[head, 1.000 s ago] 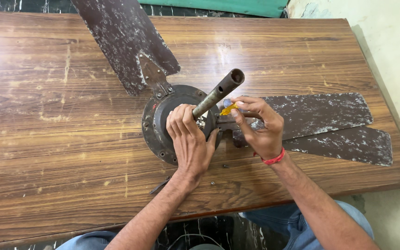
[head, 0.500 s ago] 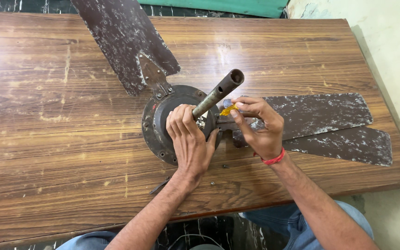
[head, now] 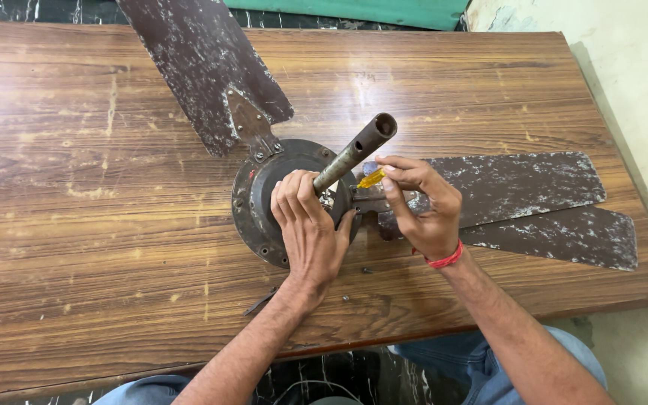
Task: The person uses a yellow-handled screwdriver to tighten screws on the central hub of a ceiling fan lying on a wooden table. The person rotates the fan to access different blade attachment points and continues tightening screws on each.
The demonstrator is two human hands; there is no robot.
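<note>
Resting on worn fan motor point(head: 260, 202), left hand point(head: 309, 232) curled; right hand point(head: 425, 214) pinches yellow screwdriver point(head: 371, 178); scratched wooden bench point(head: 76, 187).

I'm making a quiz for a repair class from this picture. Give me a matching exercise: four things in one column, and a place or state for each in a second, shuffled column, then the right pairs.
Column one:
1. left hand
2. right hand
3. down rod
4. detached blade

Column two:
A. sticks up at a tilt from the motor hub
B. lies flat on the wooden table, near the right edge
C. rests on the hub at the foot of the rod
D. pinches a yellow-handled screwdriver

Pairs: 1-C, 2-D, 3-A, 4-B
</note>
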